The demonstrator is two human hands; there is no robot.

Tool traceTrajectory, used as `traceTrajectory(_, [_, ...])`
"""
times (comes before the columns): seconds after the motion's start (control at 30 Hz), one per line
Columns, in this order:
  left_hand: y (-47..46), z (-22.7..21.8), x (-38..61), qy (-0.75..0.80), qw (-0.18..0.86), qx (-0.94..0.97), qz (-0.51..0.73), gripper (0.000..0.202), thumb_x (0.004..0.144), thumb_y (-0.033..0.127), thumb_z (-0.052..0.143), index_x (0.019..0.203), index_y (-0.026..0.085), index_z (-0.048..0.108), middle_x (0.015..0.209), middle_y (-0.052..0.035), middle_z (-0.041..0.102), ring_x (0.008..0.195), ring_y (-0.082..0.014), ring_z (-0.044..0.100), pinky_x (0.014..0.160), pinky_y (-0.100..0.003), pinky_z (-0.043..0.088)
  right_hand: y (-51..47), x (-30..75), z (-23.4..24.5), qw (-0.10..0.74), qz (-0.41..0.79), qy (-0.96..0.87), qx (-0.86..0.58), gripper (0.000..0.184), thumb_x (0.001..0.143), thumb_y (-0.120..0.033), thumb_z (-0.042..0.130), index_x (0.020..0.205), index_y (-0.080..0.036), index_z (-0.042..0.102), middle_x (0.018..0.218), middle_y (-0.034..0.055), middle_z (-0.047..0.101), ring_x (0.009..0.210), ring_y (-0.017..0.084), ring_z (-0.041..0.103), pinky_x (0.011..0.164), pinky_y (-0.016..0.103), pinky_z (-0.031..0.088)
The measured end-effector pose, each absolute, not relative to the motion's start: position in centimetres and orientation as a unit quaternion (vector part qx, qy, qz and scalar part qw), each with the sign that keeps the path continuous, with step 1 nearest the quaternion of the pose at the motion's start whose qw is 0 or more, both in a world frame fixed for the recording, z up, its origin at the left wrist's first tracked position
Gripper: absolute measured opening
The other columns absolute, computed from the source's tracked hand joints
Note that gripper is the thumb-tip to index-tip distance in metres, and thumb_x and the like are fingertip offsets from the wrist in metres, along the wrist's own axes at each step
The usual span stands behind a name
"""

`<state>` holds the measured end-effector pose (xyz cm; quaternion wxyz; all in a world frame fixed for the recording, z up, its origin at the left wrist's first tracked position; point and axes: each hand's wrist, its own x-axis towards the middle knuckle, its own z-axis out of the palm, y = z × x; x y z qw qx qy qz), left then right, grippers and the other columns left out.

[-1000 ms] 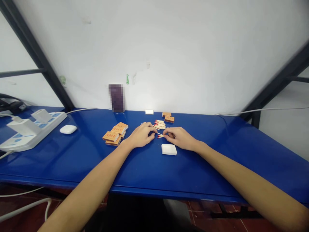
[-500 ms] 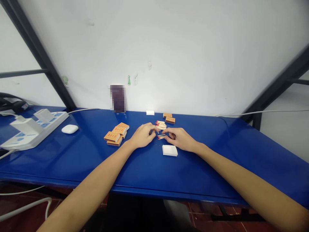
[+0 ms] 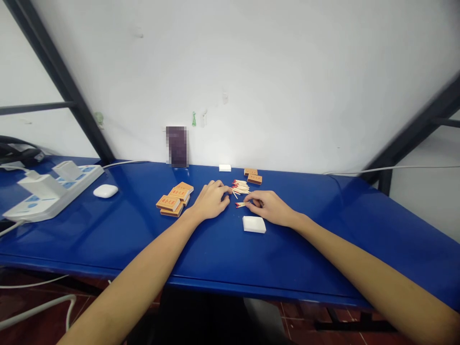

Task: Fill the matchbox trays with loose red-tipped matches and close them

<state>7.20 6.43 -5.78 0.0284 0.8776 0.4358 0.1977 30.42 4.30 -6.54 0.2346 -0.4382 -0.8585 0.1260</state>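
A pile of red-tipped matches (image 3: 241, 188) lies on the blue table (image 3: 151, 249) between my hands. My left hand (image 3: 211, 200) is at the pile's left edge, thumb and fingers apart, the index fingertip close to or touching the match heads. On the near right side, my right hand (image 3: 268, 206) pinches a few matches (image 3: 240, 205) between thumb and fingers, their red heads pointing left. Just nearer than this hand lies a white matchbox tray (image 3: 254, 224); whether anything is inside cannot be seen.
Several orange matchboxes (image 3: 175, 199) are stacked on the left. Two more matchboxes (image 3: 254, 178) and a small white box (image 3: 224, 168) stand near the wall. A blurred dark rectangle (image 3: 178, 147) leans there. Farther left are a white earphone case (image 3: 105, 191) and a power strip (image 3: 53, 194).
My left thumb and index finger have parted, and the hand has shifted slightly left from the matches. The right hand keeps its pinch, with the held matches closer together.
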Motion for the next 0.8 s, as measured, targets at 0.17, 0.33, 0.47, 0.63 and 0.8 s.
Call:
traceTrajectory(0.17, [6.15,-5.63,7.19,0.452,0.027,0.873,0.179,0.033,0.092,0.027,0.045,0.12,0.023,0.062,0.112,-0.008,0.057,0.104,-0.0252,0.049,0.092,-0.043,0.042,4.06,30.43,-6.38,0.242,0.134,-0.861,-0.426,0.02,0.091,-0.033,0.053,0.089,-0.021,0.069,0.061,-0.0032,0.052,0.054,0.011,0.043,0.054,0.025,0.032])
traceTrajectory(0.33, [6.26,-5.84,7.11,0.432,0.021,0.883,0.182,0.036,0.093,0.029,0.043,0.125,0.026,0.06,0.114,-0.0084,0.054,0.105,-0.0256,0.046,0.09,-0.044,0.041,3.73,30.23,-5.94,0.253,0.138,-0.859,-0.423,0.029,0.095,-0.037,0.047,0.085,-0.019,0.068,0.07,0.0008,0.063,0.059,0.013,0.048,0.057,0.026,0.034])
traceTrajectory(0.47, [6.42,-6.01,7.07,0.424,0.022,0.888,0.175,0.038,0.093,0.029,0.043,0.128,0.027,0.059,0.119,-0.0088,0.052,0.107,-0.0266,0.045,0.091,-0.045,0.04,3.83,30.28,-5.94,0.276,0.118,-0.843,-0.446,0.029,0.095,-0.036,0.046,0.086,-0.019,0.068,0.067,0.0002,0.062,0.056,0.013,0.048,0.056,0.026,0.034])
traceTrajectory(0.63, [6.28,-5.88,7.19,0.417,0.025,0.893,0.166,0.039,0.093,0.027,0.042,0.128,0.027,0.059,0.118,-0.008,0.054,0.107,-0.0261,0.047,0.09,-0.044,0.039,4.36,30.68,-6.33,0.323,0.087,-0.813,-0.477,0.024,0.092,-0.032,0.049,0.087,-0.018,0.069,0.063,-0.001,0.059,0.054,0.013,0.048,0.057,0.027,0.035])
traceTrajectory(0.8, [6.16,-5.63,7.32,0.4,0.006,0.901,0.169,0.036,0.094,0.025,0.042,0.124,0.023,0.062,0.12,-0.0079,0.059,0.111,-0.0252,0.049,0.092,-0.043,0.038,4.67,30.79,-6.61,0.3,0.074,-0.823,-0.477,0.025,0.092,-0.031,0.048,0.096,-0.018,0.069,0.066,0.0007,0.06,0.059,0.016,0.051,0.062,0.029,0.039])
